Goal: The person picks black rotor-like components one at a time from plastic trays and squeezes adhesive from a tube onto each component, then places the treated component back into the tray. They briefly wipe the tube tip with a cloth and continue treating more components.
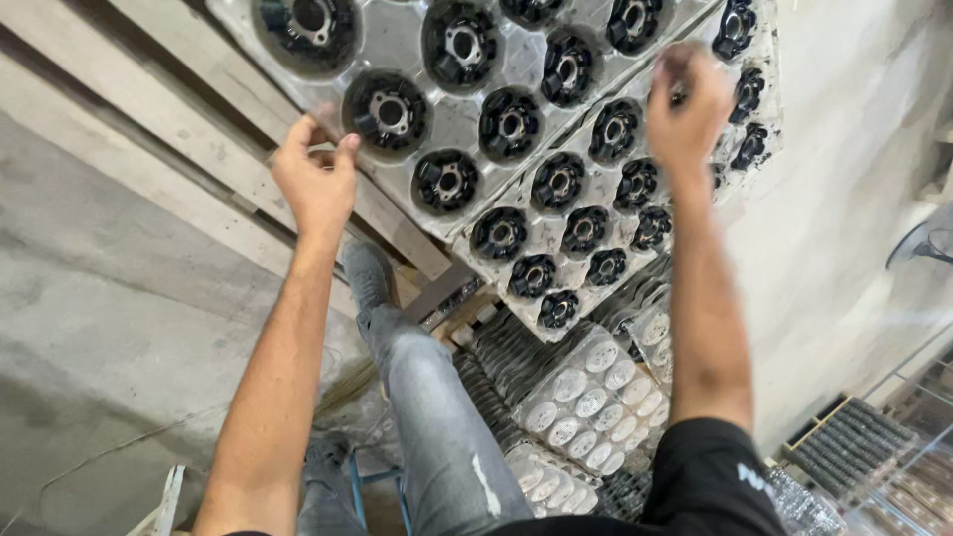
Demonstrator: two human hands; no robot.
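My left hand (316, 171) pinches the near-left edge of a clear plastic tray (437, 60) that holds several round black metal parts, such as the one (388, 112) beside my fingers. My right hand (687, 104), blurred, grips the far right side of the same tray among the black parts. The tray lies on top of a second clear tray (541, 233), also filled with several black round parts. My grey-trousered leg (437, 427) and shoe (367, 273) show below, stepping on the stack's edge.
Wooden pallet boards (149, 109) lie under the trays at the upper left. Stacks of empty clear trays (586, 397) stand below the full ones. Concrete floor (109, 298) spreads left, a pale wall (844, 228) right, with a fan (928, 243) and crates of dark parts (854, 437).
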